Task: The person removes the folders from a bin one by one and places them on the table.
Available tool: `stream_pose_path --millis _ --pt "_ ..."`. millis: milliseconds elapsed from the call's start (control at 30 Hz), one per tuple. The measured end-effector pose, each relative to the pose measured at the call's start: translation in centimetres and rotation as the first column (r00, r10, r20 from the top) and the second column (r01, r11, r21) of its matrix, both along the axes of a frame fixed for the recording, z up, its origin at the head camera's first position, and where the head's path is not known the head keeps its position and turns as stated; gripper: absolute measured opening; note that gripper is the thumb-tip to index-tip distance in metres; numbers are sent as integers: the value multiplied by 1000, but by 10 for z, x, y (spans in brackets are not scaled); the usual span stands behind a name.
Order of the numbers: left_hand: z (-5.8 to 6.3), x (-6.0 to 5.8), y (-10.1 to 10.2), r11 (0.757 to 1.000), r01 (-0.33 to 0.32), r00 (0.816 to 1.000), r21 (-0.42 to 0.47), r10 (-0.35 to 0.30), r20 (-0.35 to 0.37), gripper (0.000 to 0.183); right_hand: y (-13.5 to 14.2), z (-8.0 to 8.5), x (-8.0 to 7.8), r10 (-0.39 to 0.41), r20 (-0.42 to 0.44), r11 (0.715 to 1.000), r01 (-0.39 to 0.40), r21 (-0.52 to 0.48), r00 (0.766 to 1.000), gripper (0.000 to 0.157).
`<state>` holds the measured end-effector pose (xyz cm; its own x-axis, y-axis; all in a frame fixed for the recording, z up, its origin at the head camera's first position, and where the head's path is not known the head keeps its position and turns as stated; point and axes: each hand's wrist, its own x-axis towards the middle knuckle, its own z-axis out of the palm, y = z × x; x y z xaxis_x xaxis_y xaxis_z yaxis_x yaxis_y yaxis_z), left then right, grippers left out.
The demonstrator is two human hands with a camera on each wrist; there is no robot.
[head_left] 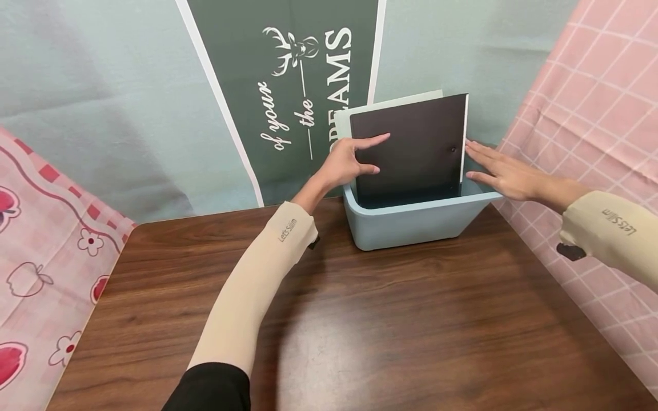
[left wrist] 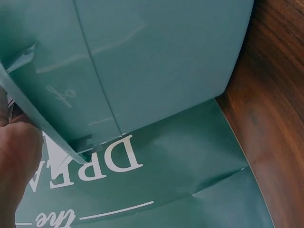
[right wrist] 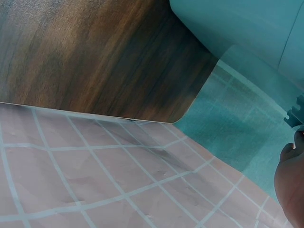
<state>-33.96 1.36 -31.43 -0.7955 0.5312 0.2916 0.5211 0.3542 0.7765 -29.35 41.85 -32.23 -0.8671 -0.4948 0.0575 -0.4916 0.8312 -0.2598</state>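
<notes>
Lower edge of the black panel out of sight behind the blue bin wall

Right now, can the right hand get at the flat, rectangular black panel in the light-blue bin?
Likely yes: the right hand has fingertips beside the black panel, with nothing visibly between.

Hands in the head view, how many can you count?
2. The left hand is at the left edge of the dark panel; the right hand is beside its right edge, over the right end of the blue bin.
</notes>
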Motion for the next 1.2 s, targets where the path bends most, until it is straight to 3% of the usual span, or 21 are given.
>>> stream_pose_path --millis 400,800,1000,1200 --pt "14 6 -11 994 -43 998 103 48 -43 71 4 -3 -1 -13 7 1000 13 -2 1000 75" --pt "27 14 -24 973 -120 992 199 127 -25 68 4 -4 -2 -21 6 1000 21 2 1000 75" --pt "32 20 -28 942 -146 983 301 173 -66 66 4 -4 -2 -4 -3 1000 4 -14 1000 74" --pt "38 23 -32 906 -190 976 378 214 -23 67 4 -3 -1 8 -10 1000 -8 -21 1000 74"
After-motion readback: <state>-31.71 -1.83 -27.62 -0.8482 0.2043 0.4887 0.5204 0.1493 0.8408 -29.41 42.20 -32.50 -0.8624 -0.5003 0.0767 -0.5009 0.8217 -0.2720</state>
